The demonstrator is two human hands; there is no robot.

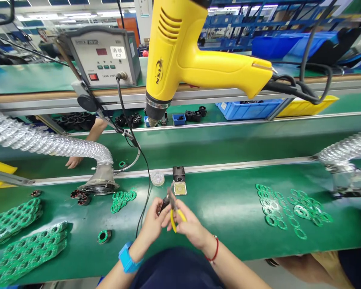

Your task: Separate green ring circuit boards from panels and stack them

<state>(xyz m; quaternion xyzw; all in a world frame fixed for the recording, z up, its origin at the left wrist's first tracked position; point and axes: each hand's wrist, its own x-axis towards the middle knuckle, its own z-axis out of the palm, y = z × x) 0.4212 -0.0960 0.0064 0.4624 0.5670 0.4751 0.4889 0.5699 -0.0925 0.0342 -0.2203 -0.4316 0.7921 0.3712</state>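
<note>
My left hand (152, 220) is closed around the black handle of a soldering iron (165, 204), whose front end points away from me. In my right hand (191, 225) is a pair of yellow-handled pliers (173, 221). Their metal jaws lie at the iron's front end; whether they grip it is too small to tell. Just beyond both hands stand a black iron holder (178, 173) and a tray with a yellowish sponge (180, 188). A clear round dish (157, 179) is beside them.
A yellow heat gun (174, 52) hangs overhead, nozzle down. The soldering station (104, 58) sits on the shelf; its black cable (144, 158) drops past my left hand. Green ring boards (272, 204), board panels (33, 249) and a wound coil (104, 236) lie around. Another person's hand (74, 161) is across the bench.
</note>
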